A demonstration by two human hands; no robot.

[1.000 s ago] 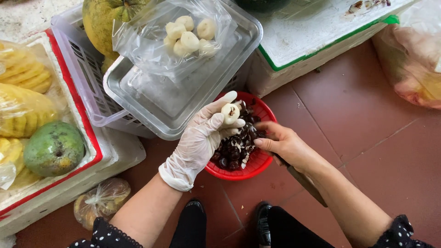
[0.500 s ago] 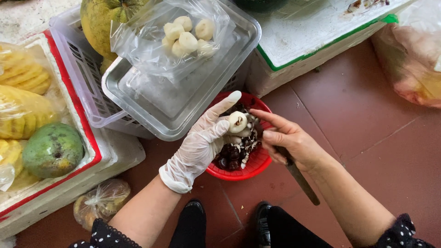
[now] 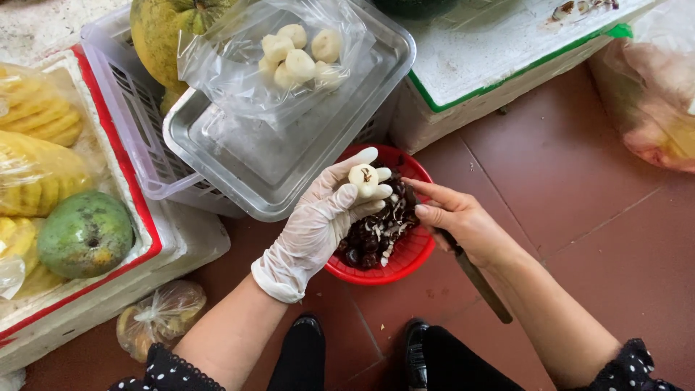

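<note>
My left hand [image 3: 318,221], in a white glove, holds a small peeled white bulb [image 3: 363,179] at its fingertips above a red plastic basket [image 3: 416,253]. The basket holds dark brown unpeeled bulbs and peel scraps [image 3: 371,235]. My right hand [image 3: 460,217] is bare and grips a knife [image 3: 474,279], whose blade or handle runs down past my wrist; its fingers point at the white bulb. A clear plastic bag [image 3: 239,69] with several peeled white bulbs [image 3: 298,54] lies in a metal tray [image 3: 246,170] just above the basket.
The tray rests on a pale plastic crate [image 3: 137,137] holding a large green-yellow fruit [image 3: 163,29]. At left a foam box [image 3: 116,289] holds bagged pineapple pieces [image 3: 36,156] and a green mango [image 3: 85,233]. A white foam lid [image 3: 507,51] is behind; bagged scraps [image 3: 161,315] lie on the red tile floor.
My left hand has lifted the white bulb slightly and turned it, while my right hand's fingers came closer to it over the basket.
</note>
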